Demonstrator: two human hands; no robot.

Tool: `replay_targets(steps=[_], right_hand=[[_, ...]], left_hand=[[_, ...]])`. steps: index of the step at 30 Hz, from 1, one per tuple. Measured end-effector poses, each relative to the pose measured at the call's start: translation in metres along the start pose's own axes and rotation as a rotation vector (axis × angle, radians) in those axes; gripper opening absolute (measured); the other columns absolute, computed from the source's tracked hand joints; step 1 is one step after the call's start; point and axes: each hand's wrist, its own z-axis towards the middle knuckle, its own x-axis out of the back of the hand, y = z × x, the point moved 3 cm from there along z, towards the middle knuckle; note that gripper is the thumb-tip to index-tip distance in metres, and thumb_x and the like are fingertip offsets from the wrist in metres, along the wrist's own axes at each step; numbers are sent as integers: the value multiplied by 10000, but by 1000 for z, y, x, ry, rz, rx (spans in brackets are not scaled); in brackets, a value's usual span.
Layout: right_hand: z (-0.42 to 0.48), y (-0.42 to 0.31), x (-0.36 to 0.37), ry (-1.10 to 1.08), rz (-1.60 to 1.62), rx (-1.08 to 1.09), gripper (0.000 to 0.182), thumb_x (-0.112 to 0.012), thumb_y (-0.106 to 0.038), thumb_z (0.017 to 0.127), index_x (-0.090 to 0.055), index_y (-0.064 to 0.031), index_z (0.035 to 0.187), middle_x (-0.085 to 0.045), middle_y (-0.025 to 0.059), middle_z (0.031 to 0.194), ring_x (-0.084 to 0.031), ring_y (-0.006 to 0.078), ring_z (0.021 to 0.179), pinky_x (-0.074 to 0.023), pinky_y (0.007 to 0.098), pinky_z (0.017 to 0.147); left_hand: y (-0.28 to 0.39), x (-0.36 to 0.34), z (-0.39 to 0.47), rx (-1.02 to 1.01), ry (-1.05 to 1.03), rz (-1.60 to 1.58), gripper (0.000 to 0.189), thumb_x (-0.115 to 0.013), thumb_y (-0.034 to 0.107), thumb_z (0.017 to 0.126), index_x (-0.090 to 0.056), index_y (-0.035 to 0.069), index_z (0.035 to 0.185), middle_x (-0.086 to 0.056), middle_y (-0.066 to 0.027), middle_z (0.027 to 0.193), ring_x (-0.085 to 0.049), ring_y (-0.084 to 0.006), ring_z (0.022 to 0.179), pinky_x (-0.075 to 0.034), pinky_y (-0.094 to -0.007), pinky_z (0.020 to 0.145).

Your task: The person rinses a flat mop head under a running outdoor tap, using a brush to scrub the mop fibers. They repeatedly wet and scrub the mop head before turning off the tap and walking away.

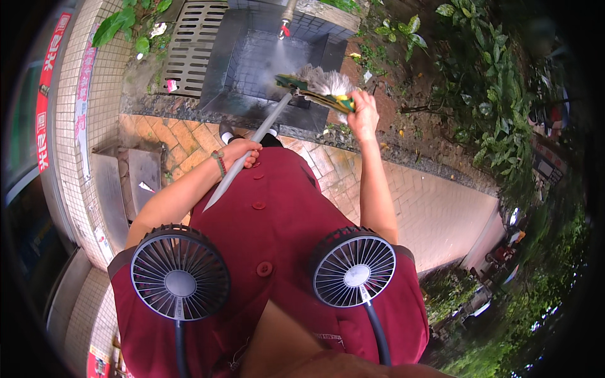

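Observation:
A flat mop head (314, 92), with a green and yellow frame and wet grey-white strands (326, 80), is held tilted over the near part of a tiled basin (217, 90). My right hand (363, 113) grips the right end of that frame. Lower down, my left hand (243, 153) is closed around the grey mop pole (272, 115), which slants from the head toward my body. Beyond the mop, a tap with a red handle (284, 31) sprays water (280, 54) down into the basin. Whether the spray touches the strands I cannot tell.
Left of the basin lies a slotted drain grate (191, 52). Brick paving (340, 175) runs along its near side, with a pebbled kerb (165, 107) between. Leafy shrubs (491, 85) grow at the right. A tiled wall (78, 141) stands left; two neck fans (179, 283) hang before my chest.

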Motion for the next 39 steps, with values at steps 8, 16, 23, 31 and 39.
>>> replay_targets(steps=[8, 16, 23, 31, 39], right_hand=[[-83, -46, -25, -29, 136, -52, 349, -522, 68, 578, -546, -154, 847, -496, 54, 806, -490, 281, 828, -437, 370, 694], [-73, -115, -41, -66, 142, -35, 316, -536, 29, 594, -537, -126, 869, -475, 63, 836, -477, 280, 846, -444, 385, 677], [-49, -138, -41, -48, 152, 4, 326, -526, 48, 598, -550, -106, 885, -487, 80, 860, -476, 291, 868, -458, 395, 691], [-31, -145, -23, 35, 102, -1, 358, -530, 73, 575, -548, -101, 887, -486, 82, 858, -475, 294, 867, -444, 385, 721], [-16, -181, -82, -149, 10, 157, 286, -570, 6, 586, -565, -101, 851, -515, 64, 839, -503, 259, 871, -453, 371, 695]], left_hand=[[-12, 4, -24, 25, 78, 26, 77, -487, 71, 841, -471, -3, 854, -459, -10, 598, -408, -63, 440, -345, -167, 387], [-22, 17, -43, 38, 69, -157, 96, -444, 84, 871, -474, 2, 910, -441, 8, 597, -405, -56, 463, -352, -163, 413], [-8, 28, -54, -54, 75, 33, 89, -449, 83, 872, -478, 0, 885, -423, 28, 575, -397, -47, 464, -343, -160, 413], [41, 28, -63, -142, 25, 138, 83, -475, 63, 860, -488, -19, 864, -428, 23, 582, -379, -49, 452, -334, -168, 404], [38, 59, -40, 97, -116, -96, 122, -469, 172, 862, -459, 51, 861, -377, 29, 562, -332, -45, 417, -298, -173, 344]])
